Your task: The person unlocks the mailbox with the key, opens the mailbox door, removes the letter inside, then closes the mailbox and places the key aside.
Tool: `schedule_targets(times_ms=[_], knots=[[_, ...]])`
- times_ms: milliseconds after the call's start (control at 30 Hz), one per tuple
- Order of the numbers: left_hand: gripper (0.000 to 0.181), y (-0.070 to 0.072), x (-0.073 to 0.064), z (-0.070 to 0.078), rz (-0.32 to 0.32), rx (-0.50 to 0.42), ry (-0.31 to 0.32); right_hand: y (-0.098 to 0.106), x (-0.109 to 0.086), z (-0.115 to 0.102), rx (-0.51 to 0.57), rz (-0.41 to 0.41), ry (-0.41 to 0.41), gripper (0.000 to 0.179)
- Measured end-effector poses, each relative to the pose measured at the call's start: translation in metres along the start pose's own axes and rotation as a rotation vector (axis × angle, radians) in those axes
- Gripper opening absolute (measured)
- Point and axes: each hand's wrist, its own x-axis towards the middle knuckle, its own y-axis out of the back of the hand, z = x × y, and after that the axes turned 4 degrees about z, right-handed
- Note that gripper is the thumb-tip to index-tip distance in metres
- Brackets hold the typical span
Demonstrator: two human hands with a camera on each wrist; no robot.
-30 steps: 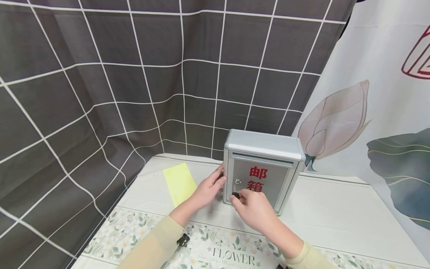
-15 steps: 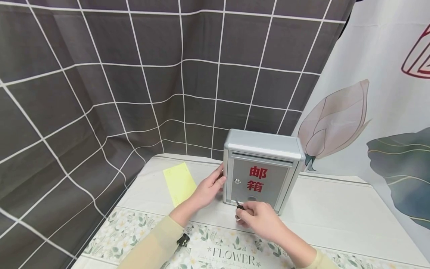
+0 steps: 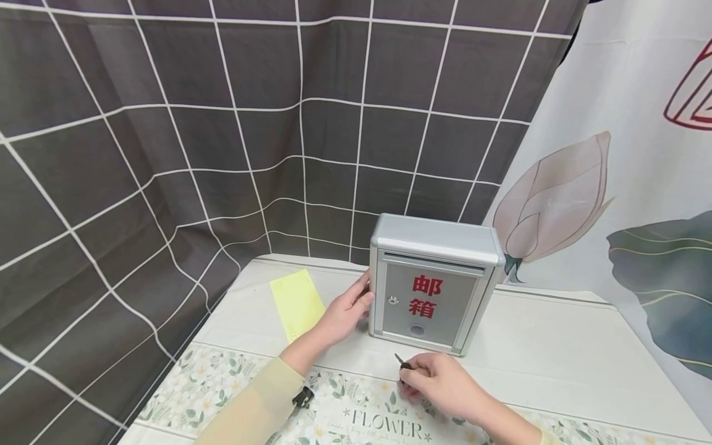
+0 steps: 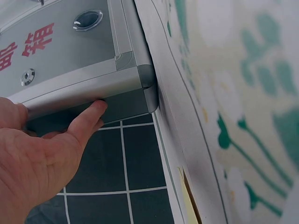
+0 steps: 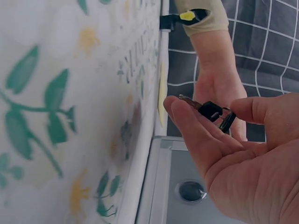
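A silver-grey metal mailbox point(image 3: 461, 309) with red characters stands upright on the table, its door closed and its slot near the top. On the left of its door is a round lock point(image 3: 393, 300). My left hand point(image 3: 343, 316) rests against the mailbox's left side; in the left wrist view its extended fingers point(image 4: 88, 116) touch that side wall. In front of the mailbox, low over the tablecloth, my right hand point(image 3: 439, 384) holds small keys point(image 5: 210, 110) with black heads on a ring. The thumb is at the ring, and one metal blade points away from the palm.
A yellow envelope point(image 3: 297, 303) lies flat on the table left of the mailbox. The white tablecloth point(image 3: 556, 334) has a floral band with "FLOWER" lettering in front. A dark grid-patterned curtain point(image 3: 334, 136) hangs behind, a white printed one point(image 3: 628, 185) at right.
My right hand has drawn the keys away from the mailbox door, down and toward me. My left hand has stayed at the mailbox's side, and the mailbox has not moved.
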Motion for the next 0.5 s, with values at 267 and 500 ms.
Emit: schedule_targets(times_ms=[267, 500], knots=[[0.064, 0.000, 0.001, -0.001, -0.002, -0.004, 0.002, -0.002, -0.010, 0.007, -0.013, -0.039, -0.010, 0.019], [0.064, 0.000, 0.001, 0.000, -0.003, -0.009, 0.014, 0.000, -0.016, 0.013, -0.029, -0.067, 0.002, 0.018]])
